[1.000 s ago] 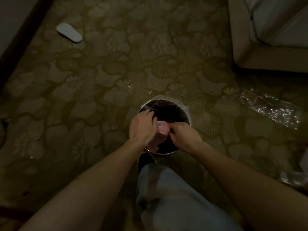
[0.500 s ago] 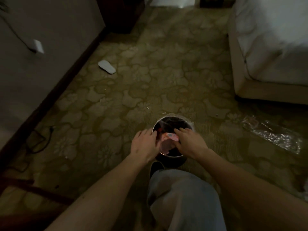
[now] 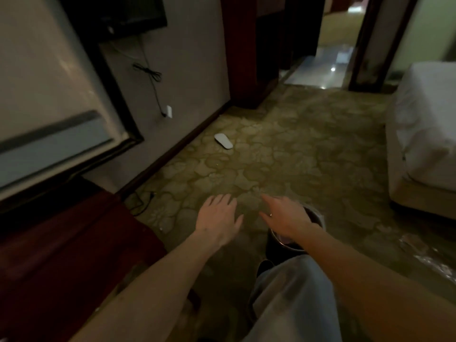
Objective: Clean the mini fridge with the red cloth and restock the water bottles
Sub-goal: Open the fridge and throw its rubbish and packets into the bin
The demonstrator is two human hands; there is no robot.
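Note:
My left hand [image 3: 218, 218] hovers over the patterned carpet with its fingers spread and nothing in it. My right hand [image 3: 286, 218] is held over the near rim of a small round bin [image 3: 318, 218], fingers straight and empty. A bit of a pink thing [image 3: 285, 240] shows inside the bin under my wrist. At the far left stands the open white mini fridge door [image 3: 49, 99] with its grey shelf rail. No red cloth or water bottle is visible.
A dark red wooden cabinet [image 3: 61, 255] is at lower left. A white slipper [image 3: 223, 141] lies by the skirting board. A bed [image 3: 424, 134] fills the right side. Crumpled clear plastic [image 3: 434, 262] lies on the carpet at right. A doorway [image 3: 330, 58] opens ahead.
Both hands have let go of the pink thing in the bin and lifted away with fingers spread. The camera has tilted up, bringing the fridge door, cabinet and doorway into view.

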